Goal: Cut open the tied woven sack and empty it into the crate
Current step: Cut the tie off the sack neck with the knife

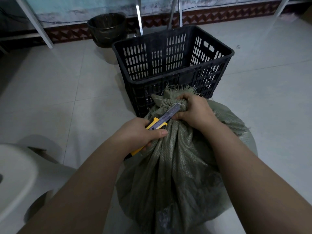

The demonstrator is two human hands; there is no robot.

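The green woven sack (177, 166) is standing on the floor (59, 98), touching the black crate (172, 58) behind it; the right hand (194, 109) is clenching its tied neck while the left hand (136, 134) is gripping a yellow utility knife (158, 123), blade lying against that neck

Coarse matt woven sack (177, 166), black slotted plastic crate (172, 54), glossy floor tiles (59, 85), metal blade (170, 110)

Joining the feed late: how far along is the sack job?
Done: the sack stands by the crate, which looks empty. In hand: the right hand grips the bunched neck while the left hand lays the knife blade against it; the neck is still gathered shut. Left: finishing the cut and tipping the contents into the crate.
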